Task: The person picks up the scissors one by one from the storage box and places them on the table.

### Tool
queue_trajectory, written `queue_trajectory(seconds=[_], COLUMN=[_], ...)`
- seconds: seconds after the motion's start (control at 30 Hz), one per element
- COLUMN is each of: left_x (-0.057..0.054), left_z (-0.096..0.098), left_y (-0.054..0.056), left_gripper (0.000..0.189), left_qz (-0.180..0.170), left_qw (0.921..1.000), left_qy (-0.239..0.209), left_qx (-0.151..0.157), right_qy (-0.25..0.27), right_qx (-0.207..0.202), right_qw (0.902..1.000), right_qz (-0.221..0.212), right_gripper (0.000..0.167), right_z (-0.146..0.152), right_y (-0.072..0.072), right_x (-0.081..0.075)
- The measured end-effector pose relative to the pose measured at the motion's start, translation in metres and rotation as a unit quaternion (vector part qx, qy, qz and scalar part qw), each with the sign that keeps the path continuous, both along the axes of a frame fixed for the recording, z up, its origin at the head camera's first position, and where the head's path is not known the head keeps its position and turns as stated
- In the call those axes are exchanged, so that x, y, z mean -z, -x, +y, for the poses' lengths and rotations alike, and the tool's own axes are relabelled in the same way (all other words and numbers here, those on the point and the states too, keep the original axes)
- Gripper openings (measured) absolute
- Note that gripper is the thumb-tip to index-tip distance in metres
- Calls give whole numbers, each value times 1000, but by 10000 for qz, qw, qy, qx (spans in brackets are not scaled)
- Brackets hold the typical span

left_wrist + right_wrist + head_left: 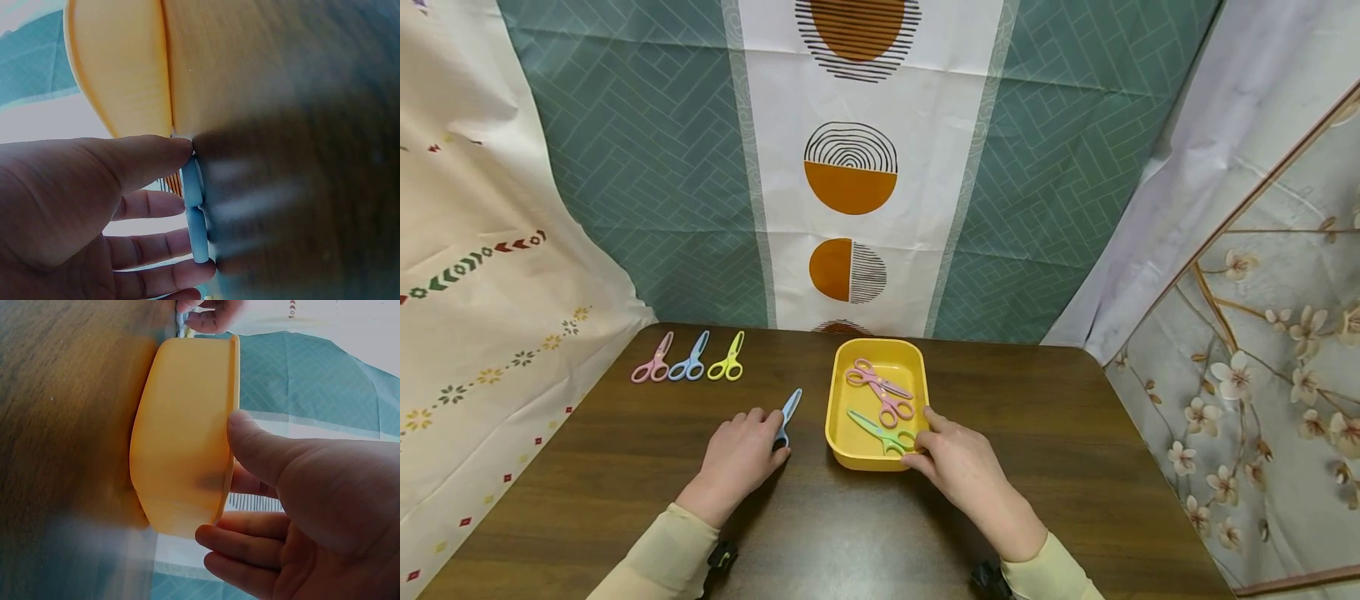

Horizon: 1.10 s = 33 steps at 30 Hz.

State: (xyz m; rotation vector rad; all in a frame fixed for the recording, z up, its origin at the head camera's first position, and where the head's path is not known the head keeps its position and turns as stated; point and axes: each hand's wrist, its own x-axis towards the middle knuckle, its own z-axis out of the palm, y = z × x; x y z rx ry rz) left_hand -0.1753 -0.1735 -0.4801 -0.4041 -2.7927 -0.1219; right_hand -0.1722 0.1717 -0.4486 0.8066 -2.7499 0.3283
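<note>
My left hand (737, 458) pinches a pair of light blue scissors (792, 404) lying on the table, left of a yellow plastic tray (867, 462). The blade points away from me, and the fingers hide most of the handles. In the left wrist view, thumb and fingertips meet the edge of the blue handles (197, 234). At the tray's near right corner, my right hand (962, 462) grips the rim between thumb and fingers. Inside lie two pairs of pink scissors (897, 412), one across the other, and a green pair (867, 422) nearer to me.
Three pairs of scissors stand in a row at the table's back left: pink (658, 363), blue (694, 360) and yellow (730, 361). Patterned cloth (647, 167) hangs behind the brown table (1037, 400), with more cloth at both sides.
</note>
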Motion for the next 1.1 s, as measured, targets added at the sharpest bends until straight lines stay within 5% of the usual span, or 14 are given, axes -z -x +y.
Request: queue_trajectory(seconds=[0.37,0.73,1.1], left_x=[0,-6,-1], left_z=[-1,-5,-16], left_y=[-4,-26,-34], left_gripper=[41,41,55], left_qz=[-293,-144,-343], left_qw=[9995,9976,9939], left_qy=[39,187,372], left_qx=[-142,658,975], right_qy=[-19,-5,-14], right_qx=[26,2,-5], right_qw=[10000,10000,10000], right_qz=[-81,-70,31], right_gripper=[28,27,28], right_z=[0,0,0], right_y=[0,1,1], right_x=[0,-1,0])
